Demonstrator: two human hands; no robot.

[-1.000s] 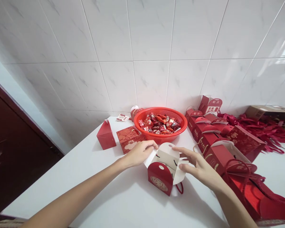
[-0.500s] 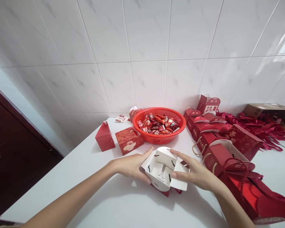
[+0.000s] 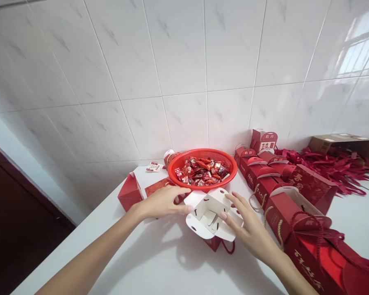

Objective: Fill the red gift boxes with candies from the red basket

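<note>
A small red gift box [image 3: 214,242] with a white inside stands on the table in front of me, its top flaps folded outward. Dark cord ends poke through its inner walls, and a red cord loop [image 3: 229,248] hangs at its lower right. My left hand [image 3: 164,201] is at the box's left, thumb and finger apart near the left flap; whether it touches cannot be made out. My right hand [image 3: 249,223] has its fingers spread over the right side, one fingertip reaching over the opening and others by the far-right flap.
A red plastic basket [image 3: 203,186] of wrapped candies [image 3: 203,170] sits behind the box. Red boxes [image 3: 130,192] stand at left. Rows of red gift boxes [image 3: 283,205] line the right, with red ribbons [image 3: 322,164] and a cardboard box [image 3: 338,139] beyond. A tiled wall [image 3: 184,119] bounds the back.
The box's flaps have spread outward, including the front one. My left hand has moved off the box's left side, up and left; my right fingers have loosened around the right flap. The view has shifted slightly.
</note>
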